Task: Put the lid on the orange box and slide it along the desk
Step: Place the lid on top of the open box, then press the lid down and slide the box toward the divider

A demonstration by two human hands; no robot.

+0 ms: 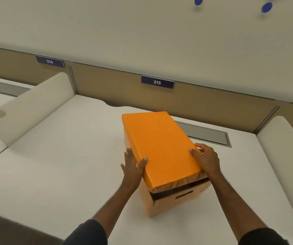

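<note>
An orange box (174, 198) stands on the white desk (62, 165), a little right of centre. Its orange lid (160, 147) rests on top, with a dark gap showing under the lid's near edge. My left hand (133, 167) presses against the lid's left side, thumb on the top surface. My right hand (206, 159) grips the lid's right side, fingers curled over the edge. Both forearms reach in from the bottom of the view.
Padded white dividers stand at the left (30, 110) and right (283, 156) of the desk. A grey cable hatch (207, 133) lies just behind the box. A tan partition with signs 214 (50, 61) and 215 (157, 82) closes the back.
</note>
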